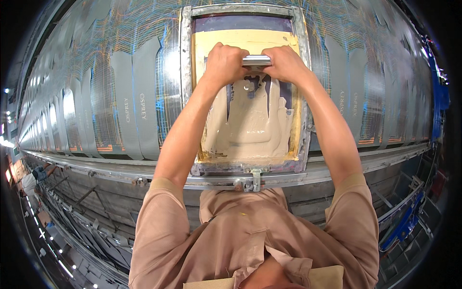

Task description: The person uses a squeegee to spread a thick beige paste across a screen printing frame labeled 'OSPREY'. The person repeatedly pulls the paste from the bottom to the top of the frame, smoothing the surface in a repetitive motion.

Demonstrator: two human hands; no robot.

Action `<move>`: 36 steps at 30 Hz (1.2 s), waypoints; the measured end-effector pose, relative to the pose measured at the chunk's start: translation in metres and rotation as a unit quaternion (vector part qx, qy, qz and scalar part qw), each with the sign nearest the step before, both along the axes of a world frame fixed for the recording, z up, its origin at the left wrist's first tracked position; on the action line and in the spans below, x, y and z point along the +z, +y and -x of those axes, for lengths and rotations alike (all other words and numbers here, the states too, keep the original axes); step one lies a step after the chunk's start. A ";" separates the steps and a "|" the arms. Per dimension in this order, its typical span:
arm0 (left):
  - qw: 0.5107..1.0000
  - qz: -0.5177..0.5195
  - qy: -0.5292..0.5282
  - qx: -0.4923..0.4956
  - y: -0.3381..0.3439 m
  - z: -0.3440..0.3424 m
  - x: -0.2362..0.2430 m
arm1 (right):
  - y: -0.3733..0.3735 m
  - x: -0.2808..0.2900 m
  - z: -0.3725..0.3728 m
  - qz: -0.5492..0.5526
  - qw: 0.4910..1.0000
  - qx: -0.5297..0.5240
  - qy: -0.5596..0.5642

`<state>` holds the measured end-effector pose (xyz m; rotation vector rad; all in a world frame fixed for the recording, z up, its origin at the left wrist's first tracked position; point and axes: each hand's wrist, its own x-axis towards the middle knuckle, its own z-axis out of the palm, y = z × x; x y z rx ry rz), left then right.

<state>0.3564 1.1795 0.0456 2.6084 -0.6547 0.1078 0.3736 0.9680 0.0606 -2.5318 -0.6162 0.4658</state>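
A tan work shirt (226,231) is closest, and beyond it stands a framed screen (186,62). The left hand (227,63) and right hand (286,62) are closed round opposite ends of a metal bar (257,60), toward the screen's far end; that spread hold probably evens the pressure. Beige paste (245,125) lies this side of it. A bracket (256,180) meets the rail (103,171), perhaps to steady the frame. Pale lettering runs along the grey pieces (137,101) on both sides.

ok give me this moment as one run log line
left hand: holding metal bar | right hand: holding same bar | framed screen: beige paste on person's side of bar
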 end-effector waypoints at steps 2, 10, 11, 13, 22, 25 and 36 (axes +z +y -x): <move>1.000 0.013 -0.013 -0.003 0.002 0.025 -0.003 | 0.000 0.000 0.024 -0.004 1.000 0.020 -0.015; 0.999 -0.003 0.024 -0.031 0.001 0.184 0.005 | -0.011 0.000 0.188 -0.038 0.998 0.037 -0.023; 0.999 -0.010 0.033 -0.033 0.000 0.184 0.007 | -0.012 0.002 0.189 -0.036 0.999 0.036 -0.017; 0.999 -0.015 0.001 -0.043 0.002 0.156 0.011 | -0.011 0.007 0.159 0.002 0.998 0.053 -0.034; 0.999 -0.046 0.007 -0.014 0.002 -0.008 0.003 | -0.002 0.002 -0.007 -0.007 1.000 0.004 -0.006; 0.999 -0.034 0.013 -0.007 0.001 -0.008 0.000 | -0.003 -0.007 -0.005 -0.030 1.000 0.003 -0.010; 0.999 -0.004 -0.024 -0.021 0.000 0.151 -0.005 | -0.008 0.002 0.154 -0.024 0.996 0.045 -0.078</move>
